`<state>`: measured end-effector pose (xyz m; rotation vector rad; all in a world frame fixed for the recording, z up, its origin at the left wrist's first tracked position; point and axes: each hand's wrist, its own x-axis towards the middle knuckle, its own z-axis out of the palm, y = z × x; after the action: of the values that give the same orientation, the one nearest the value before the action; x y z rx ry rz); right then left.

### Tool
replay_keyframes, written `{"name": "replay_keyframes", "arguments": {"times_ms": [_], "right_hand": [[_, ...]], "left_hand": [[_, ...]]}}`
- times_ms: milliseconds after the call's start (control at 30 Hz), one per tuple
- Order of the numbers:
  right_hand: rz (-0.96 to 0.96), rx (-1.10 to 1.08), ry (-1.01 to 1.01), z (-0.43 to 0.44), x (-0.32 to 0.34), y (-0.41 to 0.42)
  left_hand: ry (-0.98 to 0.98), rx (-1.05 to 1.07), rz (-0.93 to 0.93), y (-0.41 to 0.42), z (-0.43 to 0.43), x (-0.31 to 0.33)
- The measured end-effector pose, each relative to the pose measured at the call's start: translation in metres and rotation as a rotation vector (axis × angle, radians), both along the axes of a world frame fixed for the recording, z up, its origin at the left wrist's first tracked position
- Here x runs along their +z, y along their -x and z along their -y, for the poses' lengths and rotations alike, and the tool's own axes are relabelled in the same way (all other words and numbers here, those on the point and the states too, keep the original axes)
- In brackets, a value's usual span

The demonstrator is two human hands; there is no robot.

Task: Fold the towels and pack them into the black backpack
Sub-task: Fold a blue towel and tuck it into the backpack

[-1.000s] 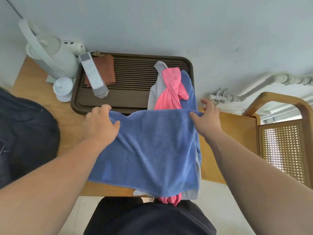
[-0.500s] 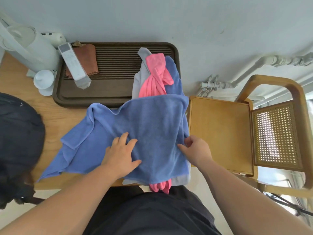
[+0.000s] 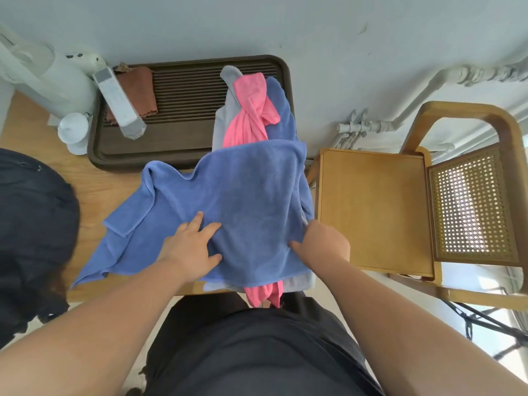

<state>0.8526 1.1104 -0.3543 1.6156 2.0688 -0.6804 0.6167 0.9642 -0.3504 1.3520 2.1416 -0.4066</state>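
A blue towel (image 3: 245,192) lies spread over the table's near edge, its left part rumpled. My left hand (image 3: 191,244) rests flat on it, fingers apart. My right hand (image 3: 323,241) pinches the towel's right edge near the table corner. Under it lie a pink towel (image 3: 251,110), a grey towel (image 3: 225,118) and another blue towel (image 3: 281,112), which reach back onto the tray; pink and grey ends hang off the front edge. The black backpack (image 3: 31,224) sits at the left side of the table.
A dark slatted tray (image 3: 188,110) at the back holds a brown cloth (image 3: 140,90) and a white remote-like device (image 3: 118,104). A white kettle (image 3: 48,78) and white cup (image 3: 73,131) stand back left. A wooden chair (image 3: 380,207) stands right of the table.
Both hands came from the towel's far edge toward me. The left now lies flat on the cloth, the right grips the right edge. The towel's left part has spread across the table.
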Motion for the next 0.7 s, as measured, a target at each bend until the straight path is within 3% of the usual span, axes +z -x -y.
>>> {"name": "replay_keyframes", "arguments": {"times_ms": [300,500,600,700], "right_hand": [[-0.145,-0.024,0.043,0.010,-0.006,-0.013],[-0.013,-0.026,0.031,0.005,0.007,-0.021],[-0.186,0.015,-0.112,0.007,0.018,0.007],[-0.435,0.239,-0.166,0.024,0.031,0.058]], "left_hand": [[-0.069,0.003,-0.077,-0.004,0.006,0.001],[-0.084,0.188,0.016,0.016,0.024,0.007],[-0.116,0.238,0.007,0.028,0.037,0.008],[-0.125,0.323,-0.089,0.046,0.051,0.010]]}}
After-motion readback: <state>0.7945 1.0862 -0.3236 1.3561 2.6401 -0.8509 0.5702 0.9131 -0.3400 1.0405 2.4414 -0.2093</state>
